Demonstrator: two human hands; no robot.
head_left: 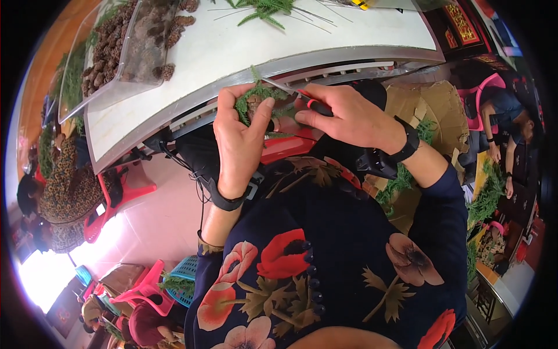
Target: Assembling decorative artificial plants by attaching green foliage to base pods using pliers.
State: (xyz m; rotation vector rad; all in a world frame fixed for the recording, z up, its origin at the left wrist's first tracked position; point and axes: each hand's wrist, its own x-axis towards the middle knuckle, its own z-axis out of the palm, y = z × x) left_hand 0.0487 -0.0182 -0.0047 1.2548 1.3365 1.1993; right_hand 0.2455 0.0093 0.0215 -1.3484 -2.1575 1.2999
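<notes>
In front of the table's near edge, my left hand (pixel 237 131) pinches a green artificial pine sprig (pixel 242 107) between thumb and fingers. A brown pine cone (pixel 254 103) shows among its needles, partly hidden by the thumb. My right hand (pixel 354 116) is closed around pliers (pixel 317 106) with red and black handles. Their narrow metal tip points left and reaches the upper part of the sprig; whether it grips anything there, I cannot tell.
On the white table (pixel 203 58) lie loose green sprigs (pixel 264 10) with thin stems. Pine cones (pixel 113 49) fill a clear plastic bin at the left. An open cardboard box (pixel 442 107) with greenery stands right of me. Other people sit at both sides, near a pink-red chair (pixel 125 195).
</notes>
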